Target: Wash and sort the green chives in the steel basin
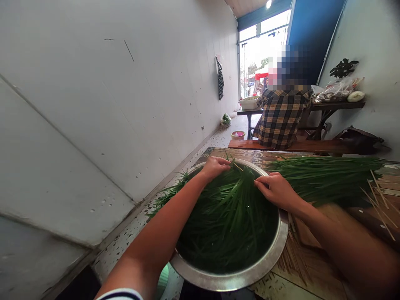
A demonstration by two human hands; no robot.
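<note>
A large metal basin (229,283) holds a heap of long green garlic chives (225,233). Over its far rim, my left hand (216,167) is closed in a pinch at one end of a thin bamboo skewer (238,167). My right hand (275,189) pinches at the skewer's other end, by the basin's right side. A row of chives hangs from the skewer between both hands, fanning down into the basin. The fingertips partly cover the skewer's ends.
More chives (325,177) lie on the wooden table right of the basin, with loose skewers (379,200) on them. Further skewers (292,256) lie beside the basin, near a wooden board (308,229). Ahead, a person in a plaid shirt (279,116) sits on a bench (243,144).
</note>
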